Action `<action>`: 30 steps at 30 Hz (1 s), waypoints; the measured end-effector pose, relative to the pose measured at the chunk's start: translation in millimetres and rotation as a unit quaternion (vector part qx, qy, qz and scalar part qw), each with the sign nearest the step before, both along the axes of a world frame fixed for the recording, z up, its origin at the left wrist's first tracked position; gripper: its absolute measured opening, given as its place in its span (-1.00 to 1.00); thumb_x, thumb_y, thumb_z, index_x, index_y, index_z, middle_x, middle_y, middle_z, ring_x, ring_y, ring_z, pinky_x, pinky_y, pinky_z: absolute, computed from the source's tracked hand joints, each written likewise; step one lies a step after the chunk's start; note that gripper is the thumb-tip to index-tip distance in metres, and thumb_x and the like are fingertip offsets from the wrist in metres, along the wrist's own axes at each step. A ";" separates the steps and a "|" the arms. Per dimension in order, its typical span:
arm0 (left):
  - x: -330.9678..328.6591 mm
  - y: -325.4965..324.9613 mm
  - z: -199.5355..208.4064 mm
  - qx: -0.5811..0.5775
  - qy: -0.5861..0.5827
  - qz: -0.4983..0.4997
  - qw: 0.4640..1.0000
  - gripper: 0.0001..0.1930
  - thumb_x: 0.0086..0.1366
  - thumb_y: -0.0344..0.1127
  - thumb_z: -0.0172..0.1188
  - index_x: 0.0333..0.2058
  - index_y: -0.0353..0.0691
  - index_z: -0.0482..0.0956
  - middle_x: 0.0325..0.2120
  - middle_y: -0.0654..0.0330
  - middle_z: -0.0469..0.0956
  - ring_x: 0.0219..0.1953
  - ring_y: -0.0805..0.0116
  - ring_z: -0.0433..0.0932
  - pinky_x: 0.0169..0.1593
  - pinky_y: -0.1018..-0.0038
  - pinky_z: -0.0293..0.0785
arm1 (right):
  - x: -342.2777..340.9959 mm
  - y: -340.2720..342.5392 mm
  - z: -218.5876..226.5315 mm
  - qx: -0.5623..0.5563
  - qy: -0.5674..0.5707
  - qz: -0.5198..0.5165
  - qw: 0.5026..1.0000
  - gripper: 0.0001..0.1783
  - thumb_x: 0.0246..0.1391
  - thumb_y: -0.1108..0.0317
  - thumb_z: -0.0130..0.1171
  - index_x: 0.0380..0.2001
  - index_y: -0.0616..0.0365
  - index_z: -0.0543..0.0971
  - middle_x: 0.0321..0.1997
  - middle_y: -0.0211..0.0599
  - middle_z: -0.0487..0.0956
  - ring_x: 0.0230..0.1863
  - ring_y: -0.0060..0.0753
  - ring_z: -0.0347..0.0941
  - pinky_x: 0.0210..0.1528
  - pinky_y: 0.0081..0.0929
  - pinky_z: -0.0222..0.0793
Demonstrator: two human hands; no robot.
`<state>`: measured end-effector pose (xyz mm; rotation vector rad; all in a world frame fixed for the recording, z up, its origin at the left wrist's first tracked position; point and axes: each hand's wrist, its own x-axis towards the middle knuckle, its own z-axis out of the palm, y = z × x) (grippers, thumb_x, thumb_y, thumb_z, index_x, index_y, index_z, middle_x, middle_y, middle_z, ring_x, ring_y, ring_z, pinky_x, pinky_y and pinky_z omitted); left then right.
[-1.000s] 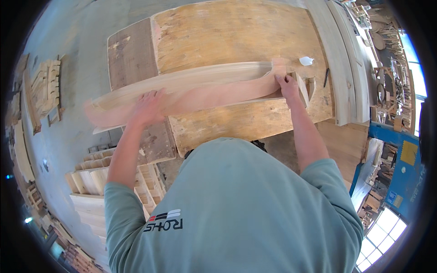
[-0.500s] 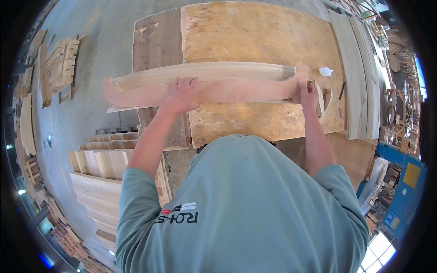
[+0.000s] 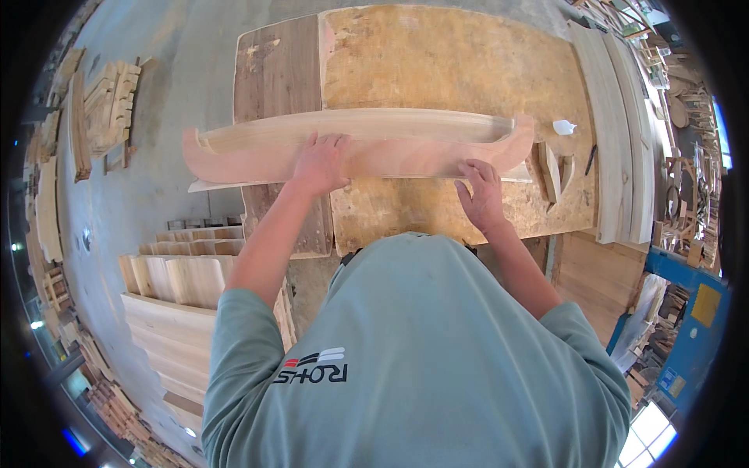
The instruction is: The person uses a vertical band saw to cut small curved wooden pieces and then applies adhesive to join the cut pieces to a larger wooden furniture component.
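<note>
A long, reddish, thin wooden piece with upturned ends lies across a paler wooden board, whose far part and near edge show around it. Left of the middle, my left hand lies over the reddish piece, fingers bent over its far edge and the heel of the hand at the near edge. Toward the right end, my right hand has its fingertips over the near edge, thumb apart from the fingers and nothing in its grasp. Both pieces rest on a worn worktable.
Right of the pieces, small curved wood offcuts, a white plastic bottle and a thin dark tool lie on the table. Long planks stand along its right side. Stacked shaped boards are at lower left; a blue machine is at right.
My right hand has let go at the right end and moved left along the near edge, its fingers opening. My left hand keeps its place on the reddish piece.
</note>
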<state>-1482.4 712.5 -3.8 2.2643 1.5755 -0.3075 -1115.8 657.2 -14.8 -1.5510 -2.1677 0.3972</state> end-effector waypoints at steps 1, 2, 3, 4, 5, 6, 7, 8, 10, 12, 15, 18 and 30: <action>-0.9 -1.7 -2.1 0.006 0.003 0.000 1.000 -0.05 0.00 -0.01 0.51 0.31 -0.16 0.23 0.29 0.08 0.33 0.38 0.14 0.25 0.48 0.07 0.03 | -1.9 -2.2 0.9 0.002 -0.006 0.007 1.000 -0.58 0.03 0.38 0.31 0.01 0.10 0.57 0.09 -0.18 0.49 0.11 0.00 0.40 0.14 -0.09 0.33; -1.8 -5.0 -6.3 0.012 0.006 0.001 1.000 -0.05 0.00 -0.01 0.51 0.31 -0.17 0.23 0.29 0.07 0.33 0.38 0.14 0.24 0.48 0.06 0.02 | -2.5 -5.1 1.4 0.004 -0.011 0.014 1.000 -0.58 0.03 0.37 0.31 0.01 0.10 0.57 0.09 -0.18 0.49 0.11 0.00 0.39 0.14 -0.08 0.33; 0.1 -2.9 -6.0 0.023 0.009 0.001 1.000 -0.06 0.00 -0.01 0.51 0.30 -0.18 0.24 0.29 0.06 0.32 0.39 0.14 0.23 0.48 0.05 0.02 | -2.5 -4.4 3.0 0.011 -0.017 0.020 1.000 -0.59 0.03 0.37 0.31 0.00 0.10 0.57 0.08 -0.18 0.49 0.12 0.01 0.39 0.14 -0.07 0.33; 3.5 0.0 -0.9 0.029 0.020 -0.002 0.999 -0.05 0.01 0.00 0.51 0.30 -0.19 0.23 0.29 0.04 0.32 0.39 0.13 0.23 0.48 0.04 0.02 | -4.1 -6.2 4.8 0.005 -0.006 0.017 1.000 -0.59 0.03 0.37 0.30 0.00 0.11 0.57 0.08 -0.18 0.49 0.12 0.01 0.38 0.15 -0.07 0.32; 7.3 1.2 4.6 0.035 0.031 -0.007 0.999 -0.05 0.01 0.01 0.51 0.30 -0.20 0.23 0.29 0.03 0.32 0.39 0.12 0.22 0.48 0.03 0.01 | -5.6 -10.5 5.3 0.000 0.005 0.014 1.000 -0.59 0.03 0.37 0.30 0.00 0.11 0.57 0.07 -0.17 0.49 0.12 0.02 0.38 0.15 -0.06 0.31; 16.8 1.1 7.7 0.038 0.035 -0.015 0.999 -0.05 0.01 0.02 0.50 0.30 -0.21 0.23 0.28 0.02 0.32 0.39 0.10 0.21 0.48 0.02 0.01 | 0.5 -11.5 6.3 -0.010 0.010 0.006 1.000 -0.60 0.03 0.36 0.30 -0.01 0.11 0.57 0.07 -0.16 0.49 0.13 0.03 0.38 0.16 -0.06 0.31; 23.5 2.9 8.1 0.015 0.027 0.000 1.000 -0.06 0.02 -0.02 0.49 0.31 -0.20 0.23 0.29 0.03 0.31 0.40 0.10 0.21 0.48 0.03 0.00 | 4.1 -9.5 6.3 -0.013 0.007 0.012 1.000 -0.60 0.04 0.35 0.30 -0.01 0.11 0.57 0.07 -0.16 0.49 0.13 0.03 0.37 0.16 -0.05 0.30; 22.9 6.5 10.2 -0.009 0.020 0.011 1.000 -0.07 0.03 -0.05 0.48 0.32 -0.19 0.22 0.30 0.05 0.30 0.40 0.10 0.20 0.48 0.04 -0.01 | 0.4 -8.9 2.8 -0.017 0.005 0.015 1.000 -0.61 0.04 0.35 0.29 -0.01 0.10 0.57 0.07 -0.15 0.49 0.13 0.03 0.37 0.17 -0.05 0.30; 19.0 2.6 9.3 -0.013 -0.006 0.022 1.000 -0.09 0.03 -0.10 0.47 0.33 -0.16 0.22 0.30 0.07 0.29 0.40 0.09 0.20 0.49 0.04 -0.03 | -8.7 -10.0 8.1 -0.028 0.006 0.024 0.999 -0.60 0.02 0.38 0.31 -0.01 0.11 0.58 0.08 -0.15 0.50 0.13 0.03 0.38 0.16 -0.06 0.32; 6.3 -5.7 -5.0 0.029 -0.041 0.028 0.998 -0.09 0.00 -0.13 0.48 0.31 -0.14 0.23 0.29 0.06 0.31 0.39 0.09 0.20 0.50 0.05 -0.05 | -15.5 -10.5 13.8 -0.029 0.007 0.025 0.999 -0.59 0.01 0.41 0.32 -0.01 0.11 0.59 0.08 -0.16 0.51 0.13 0.02 0.39 0.16 -0.09 0.34; 14.7 -7.5 -5.3 0.041 -0.067 0.037 0.996 -0.08 -0.03 -0.15 0.51 0.29 -0.13 0.24 0.27 0.06 0.31 0.39 0.08 0.20 0.50 0.07 -0.06 | -0.9 -18.6 18.5 -0.034 0.007 0.005 0.999 -0.62 0.04 0.39 0.29 -0.02 0.07 0.59 0.09 -0.18 0.50 0.15 0.01 0.38 0.19 -0.08 0.31; 15.2 -5.2 -3.0 0.048 -0.067 0.027 0.996 -0.08 -0.06 -0.16 0.53 0.28 -0.14 0.25 0.27 0.05 0.31 0.39 0.08 0.20 0.51 0.09 -0.06 | 15.9 -39.2 15.2 -0.056 0.015 -0.028 0.998 -0.63 0.07 0.38 0.26 -0.01 0.03 0.58 0.09 -0.20 0.50 0.15 -0.02 0.38 0.19 -0.08 0.30; 105.0 -6.4 16.1 0.021 0.014 0.009 1.000 0.11 -0.08 -0.12 0.57 0.39 -0.25 0.09 0.35 -0.08 0.19 0.44 0.02 0.10 0.49 -0.08 -0.15 | 124.5 -78.2 -38.0 -0.045 0.087 -0.114 0.989 -0.67 0.03 0.43 0.26 -0.09 -0.02 0.61 -0.05 -0.29 0.57 0.02 -0.08 0.47 0.07 -0.13 0.35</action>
